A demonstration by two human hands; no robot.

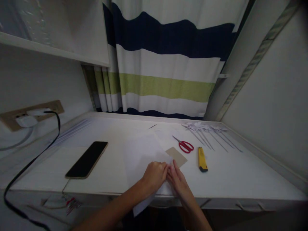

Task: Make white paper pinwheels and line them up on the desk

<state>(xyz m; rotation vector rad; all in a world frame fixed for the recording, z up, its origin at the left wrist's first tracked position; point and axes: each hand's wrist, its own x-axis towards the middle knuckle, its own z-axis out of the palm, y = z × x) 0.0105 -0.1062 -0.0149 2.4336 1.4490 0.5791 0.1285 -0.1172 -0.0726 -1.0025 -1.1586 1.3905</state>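
Nearest my camera, two bare hands meet above the front edge of a white desk (240, 179). The left hand (154, 175) is curled, closed on white paper (144, 206) that hangs past the edge below its fingers. The right hand (179, 183) meets it at the fingertips, fingers fairly straight; I cannot tell whether it grips too.

Far beyond the fingers I see a curtain (166, 67) striped white, navy and green. A white sheet (141, 150) lies flat just beyond and left of them; I cannot tell whether it is the same piece. Farther off to their right are white paper pieces on thin stalks (204, 136). Well left lies a black-screened phone (88, 159). Ahead and right are red-handled scissors (184, 146); right, a yellow cutter (202, 158); just beyond the fingertips, a beige card (179, 157); far ahead, a thin dark stick (152, 126).
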